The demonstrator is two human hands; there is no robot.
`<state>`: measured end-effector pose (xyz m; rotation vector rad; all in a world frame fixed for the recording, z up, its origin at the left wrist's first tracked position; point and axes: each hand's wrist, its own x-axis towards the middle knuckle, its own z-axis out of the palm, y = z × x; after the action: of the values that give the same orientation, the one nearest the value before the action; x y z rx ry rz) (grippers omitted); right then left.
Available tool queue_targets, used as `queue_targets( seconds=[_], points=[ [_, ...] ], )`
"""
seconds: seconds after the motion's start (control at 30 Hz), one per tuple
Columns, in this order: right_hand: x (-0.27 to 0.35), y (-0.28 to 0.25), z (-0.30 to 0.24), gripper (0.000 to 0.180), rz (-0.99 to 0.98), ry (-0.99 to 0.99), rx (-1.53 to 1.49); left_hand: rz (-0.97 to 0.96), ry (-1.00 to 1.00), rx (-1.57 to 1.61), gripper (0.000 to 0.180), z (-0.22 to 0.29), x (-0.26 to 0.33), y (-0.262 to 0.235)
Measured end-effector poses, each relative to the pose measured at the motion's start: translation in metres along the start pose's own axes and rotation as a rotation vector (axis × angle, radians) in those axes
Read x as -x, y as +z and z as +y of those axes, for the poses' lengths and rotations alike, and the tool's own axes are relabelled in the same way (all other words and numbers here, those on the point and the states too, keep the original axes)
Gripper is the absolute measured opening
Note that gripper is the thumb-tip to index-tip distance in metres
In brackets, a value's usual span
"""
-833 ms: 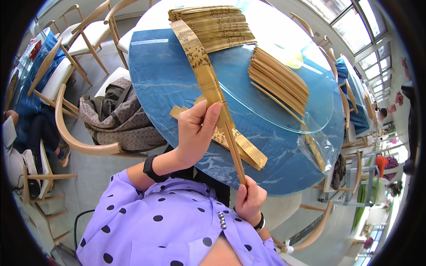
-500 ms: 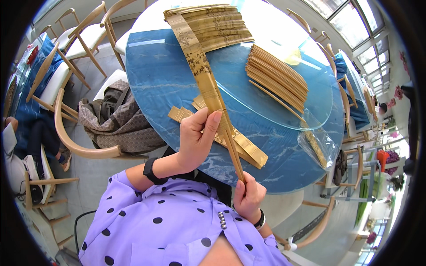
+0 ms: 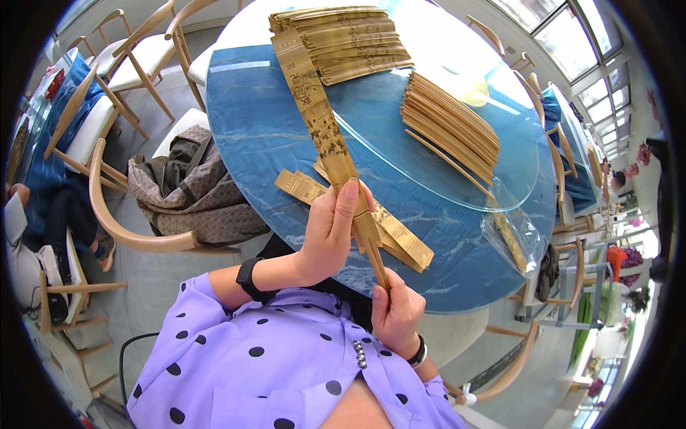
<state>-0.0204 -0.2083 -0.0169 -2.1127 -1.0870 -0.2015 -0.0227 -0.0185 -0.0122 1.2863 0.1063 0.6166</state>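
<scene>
My left hand is closed round the lower part of a long gold paper chopstick sleeve, thumb on top. The sleeve slants up and away over the table. From its near end comes a pair of wooden chopsticks, whose lower ends are pinched in my right hand. How far the chopsticks reach inside the sleeve is hidden. Behind my left hand, more flat gold sleeves lie crossed on the blue table.
On the round blue table lie a stack of gold sleeves, a row of bare chopsticks on the glass turntable, and a clear plastic bag. To the left, a patterned bag rests on a wooden chair.
My left hand has come slightly nearer and lower along with the sleeve, closer to my right hand. Less of the chopsticks shows between the hands.
</scene>
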Motion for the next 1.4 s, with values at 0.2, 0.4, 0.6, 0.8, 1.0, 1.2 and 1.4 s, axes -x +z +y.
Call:
queue_targets(
  seconds=[0.2, 0.4, 0.6, 0.8, 1.0, 1.2, 1.4],
  points=[
    [0.007, 0.0, 0.006, 0.017, -0.107, 0.087, -0.05, 0.088, -0.049, 0.004, 0.046, 0.01, -0.014, -0.011],
    [0.009, -0.001, 0.005, 0.024, -0.128, 0.091, -0.013, 0.069, -0.016, -0.05, 0.044, 0.008, -0.014, -0.012],
    [0.007, 0.005, 0.002, 0.024, -0.069, 0.097, -0.001, 0.091, 0.109, -0.17, 0.042, -0.005, -0.009, -0.005],
    [0.008, -0.002, 0.007, 0.024, -0.139, 0.095, -0.061, 0.05, 0.049, -0.202, 0.044, 0.001, -0.013, -0.011],
    [0.011, 0.002, 0.006, 0.028, -0.107, 0.082, 0.026, 0.092, 0.106, -0.22, 0.042, -0.006, -0.011, -0.005],
    [0.008, 0.003, 0.007, 0.028, -0.091, 0.094, -0.034, 0.082, 0.025, 0.035, 0.041, -0.002, -0.016, -0.01],
    [0.006, 0.001, 0.003, 0.03, -0.099, 0.097, -0.088, 0.182, 0.144, 0.096, 0.031, -0.015, -0.015, -0.02]
  ],
)
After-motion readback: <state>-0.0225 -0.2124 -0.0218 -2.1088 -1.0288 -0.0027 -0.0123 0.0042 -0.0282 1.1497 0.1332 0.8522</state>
